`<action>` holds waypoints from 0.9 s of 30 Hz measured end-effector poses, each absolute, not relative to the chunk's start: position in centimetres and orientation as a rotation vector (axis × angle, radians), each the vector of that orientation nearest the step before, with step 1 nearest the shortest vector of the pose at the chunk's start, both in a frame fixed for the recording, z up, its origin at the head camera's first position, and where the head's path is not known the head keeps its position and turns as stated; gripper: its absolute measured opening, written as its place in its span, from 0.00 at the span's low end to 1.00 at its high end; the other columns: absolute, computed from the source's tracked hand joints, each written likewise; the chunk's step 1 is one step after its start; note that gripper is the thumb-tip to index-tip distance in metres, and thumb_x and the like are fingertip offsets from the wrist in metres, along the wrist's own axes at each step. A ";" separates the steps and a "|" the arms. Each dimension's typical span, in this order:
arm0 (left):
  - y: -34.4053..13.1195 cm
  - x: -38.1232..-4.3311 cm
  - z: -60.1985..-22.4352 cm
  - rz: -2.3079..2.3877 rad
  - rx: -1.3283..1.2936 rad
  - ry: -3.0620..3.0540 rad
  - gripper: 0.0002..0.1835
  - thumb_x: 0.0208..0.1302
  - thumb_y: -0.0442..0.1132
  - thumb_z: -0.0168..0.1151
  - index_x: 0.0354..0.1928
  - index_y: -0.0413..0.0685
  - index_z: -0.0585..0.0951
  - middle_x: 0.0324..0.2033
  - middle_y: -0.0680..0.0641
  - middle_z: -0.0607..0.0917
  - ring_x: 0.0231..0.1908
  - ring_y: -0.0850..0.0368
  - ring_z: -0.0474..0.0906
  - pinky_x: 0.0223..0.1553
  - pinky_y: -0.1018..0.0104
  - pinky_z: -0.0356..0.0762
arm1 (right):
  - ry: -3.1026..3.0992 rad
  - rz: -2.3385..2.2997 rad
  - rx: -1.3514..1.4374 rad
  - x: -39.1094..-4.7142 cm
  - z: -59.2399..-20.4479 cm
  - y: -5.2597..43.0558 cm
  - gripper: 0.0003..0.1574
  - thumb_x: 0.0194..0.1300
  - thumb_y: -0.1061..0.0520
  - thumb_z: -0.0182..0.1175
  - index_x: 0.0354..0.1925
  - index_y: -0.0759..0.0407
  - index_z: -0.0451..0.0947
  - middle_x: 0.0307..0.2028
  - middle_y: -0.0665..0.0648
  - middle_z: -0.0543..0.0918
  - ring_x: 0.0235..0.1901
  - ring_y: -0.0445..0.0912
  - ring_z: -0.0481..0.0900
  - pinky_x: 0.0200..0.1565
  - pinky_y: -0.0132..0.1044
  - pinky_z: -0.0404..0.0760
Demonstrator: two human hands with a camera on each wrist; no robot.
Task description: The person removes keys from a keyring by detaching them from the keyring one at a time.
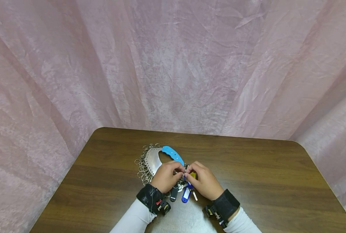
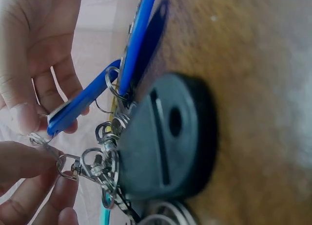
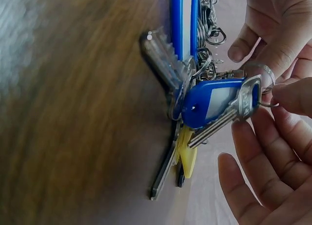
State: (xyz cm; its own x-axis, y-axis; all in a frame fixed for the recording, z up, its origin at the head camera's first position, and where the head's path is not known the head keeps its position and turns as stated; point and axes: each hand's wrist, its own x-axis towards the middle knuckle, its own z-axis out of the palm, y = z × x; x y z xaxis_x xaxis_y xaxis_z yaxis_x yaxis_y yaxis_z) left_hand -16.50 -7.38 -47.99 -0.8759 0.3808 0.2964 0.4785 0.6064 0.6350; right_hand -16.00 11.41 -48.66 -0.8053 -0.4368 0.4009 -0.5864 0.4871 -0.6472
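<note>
In the head view my left hand (image 1: 167, 176) and right hand (image 1: 204, 182) meet fingertip to fingertip over a bunch of keys. My left fingers (image 2: 29, 186) pinch a small swivel clasp (image 2: 74, 167) by its ring. With thumb and forefinger my right hand (image 3: 278, 161) pinches a split ring (image 3: 267, 104), from which a silver key (image 3: 229, 113) and a blue key tag (image 3: 202, 103) hang. Beside the hands lies a crescent metal plate (image 1: 153, 160) with a light blue handle (image 1: 173, 153) and many rings along its outer edge.
A black-headed key (image 2: 170, 132), another blue tag (image 1: 186, 195) and a yellow tag (image 3: 187, 154) gather below the hands. Everything sits on a brown wooden table (image 1: 263, 174). Pink curtain (image 1: 173, 64) hangs behind its far edge.
</note>
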 end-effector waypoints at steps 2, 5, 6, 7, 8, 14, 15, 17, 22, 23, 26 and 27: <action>-7.4 -16.5 -48.0 -1.108 -0.712 -2.709 0.06 0.58 0.36 0.65 0.34 0.58 0.81 0.32 0.62 0.79 0.32 0.68 0.75 0.34 0.71 0.74 | -2.542 1.224 0.899 -16.0 -48.7 11.4 0.08 0.61 0.58 0.64 0.34 0.47 0.74 0.35 0.42 0.73 0.37 0.42 0.75 0.38 0.41 0.77; -7.5 -16.5 -48.1 -1.091 -0.696 -2.717 0.06 0.58 0.36 0.66 0.34 0.58 0.82 0.32 0.61 0.79 0.32 0.66 0.75 0.34 0.70 0.75 | -2.548 1.232 0.922 -16.0 -48.6 11.5 0.05 0.62 0.57 0.63 0.34 0.49 0.75 0.36 0.43 0.73 0.37 0.44 0.75 0.38 0.42 0.77; -7.5 -16.5 -48.1 -1.089 -0.692 -2.716 0.06 0.58 0.36 0.66 0.34 0.58 0.82 0.32 0.61 0.79 0.33 0.66 0.75 0.34 0.69 0.75 | -2.552 1.238 0.929 -15.9 -48.6 11.5 0.04 0.62 0.56 0.63 0.34 0.49 0.76 0.36 0.43 0.73 0.37 0.44 0.75 0.38 0.42 0.77; -7.5 -16.5 -48.1 -1.089 -0.687 -2.714 0.06 0.58 0.35 0.66 0.34 0.57 0.82 0.32 0.60 0.79 0.33 0.65 0.76 0.34 0.69 0.75 | -2.556 1.239 0.935 -15.9 -48.5 11.5 0.03 0.63 0.56 0.63 0.34 0.50 0.76 0.37 0.43 0.73 0.37 0.44 0.75 0.38 0.42 0.76; -7.5 -16.5 -48.2 -1.085 -0.682 -2.713 0.06 0.58 0.35 0.66 0.34 0.57 0.82 0.31 0.60 0.79 0.32 0.65 0.76 0.34 0.69 0.75 | -2.558 1.238 0.941 -15.9 -48.5 11.5 0.03 0.63 0.55 0.63 0.34 0.50 0.76 0.37 0.44 0.73 0.37 0.44 0.75 0.38 0.42 0.76; -7.5 -16.7 -48.2 -1.072 -0.655 -2.705 0.06 0.57 0.34 0.66 0.33 0.56 0.81 0.29 0.59 0.80 0.30 0.67 0.75 0.33 0.70 0.74 | -2.546 1.211 0.971 -16.0 -48.6 11.5 0.06 0.60 0.59 0.64 0.33 0.49 0.75 0.37 0.44 0.74 0.36 0.43 0.75 0.38 0.41 0.77; -7.5 -16.7 -48.1 -1.071 -0.654 -2.703 0.06 0.57 0.34 0.67 0.33 0.55 0.81 0.29 0.59 0.80 0.30 0.67 0.74 0.32 0.70 0.74 | -2.542 1.208 0.973 -16.0 -48.6 11.5 0.07 0.59 0.59 0.64 0.33 0.49 0.75 0.37 0.45 0.74 0.36 0.43 0.75 0.37 0.41 0.77; -7.5 -16.7 -48.1 -1.072 -0.652 -2.701 0.06 0.57 0.34 0.67 0.32 0.55 0.81 0.29 0.60 0.80 0.30 0.68 0.74 0.32 0.70 0.74 | -2.534 1.204 0.978 -16.0 -48.6 11.5 0.08 0.59 0.60 0.64 0.33 0.49 0.75 0.36 0.45 0.74 0.36 0.44 0.75 0.37 0.41 0.77; -7.6 -16.7 -48.2 -1.083 -0.681 -2.680 0.07 0.56 0.34 0.67 0.31 0.57 0.82 0.30 0.61 0.80 0.31 0.67 0.74 0.33 0.70 0.74 | -2.536 1.216 0.967 -16.0 -48.6 11.5 0.07 0.60 0.59 0.63 0.34 0.49 0.75 0.36 0.44 0.74 0.36 0.43 0.75 0.38 0.41 0.77; -7.6 -16.7 -48.2 -1.086 -0.689 -2.673 0.07 0.56 0.34 0.68 0.30 0.58 0.82 0.30 0.61 0.80 0.31 0.67 0.75 0.33 0.70 0.74 | -2.540 1.219 0.962 -16.0 -48.6 11.5 0.06 0.60 0.59 0.63 0.34 0.49 0.75 0.36 0.44 0.74 0.36 0.43 0.75 0.38 0.41 0.77; -7.6 -16.7 -48.3 -1.094 -0.720 -2.652 0.08 0.55 0.34 0.68 0.30 0.59 0.82 0.30 0.61 0.80 0.31 0.67 0.75 0.33 0.70 0.74 | -2.545 1.223 0.951 -15.9 -48.6 11.5 0.04 0.62 0.58 0.62 0.34 0.50 0.75 0.36 0.43 0.73 0.36 0.43 0.75 0.38 0.41 0.77; -7.6 -16.7 -48.4 -1.092 -0.730 -2.647 0.08 0.55 0.34 0.68 0.30 0.58 0.81 0.30 0.61 0.80 0.31 0.66 0.75 0.33 0.70 0.75 | -2.547 1.223 0.947 -15.9 -48.6 11.5 0.04 0.62 0.58 0.61 0.34 0.50 0.75 0.36 0.42 0.73 0.36 0.42 0.75 0.38 0.41 0.77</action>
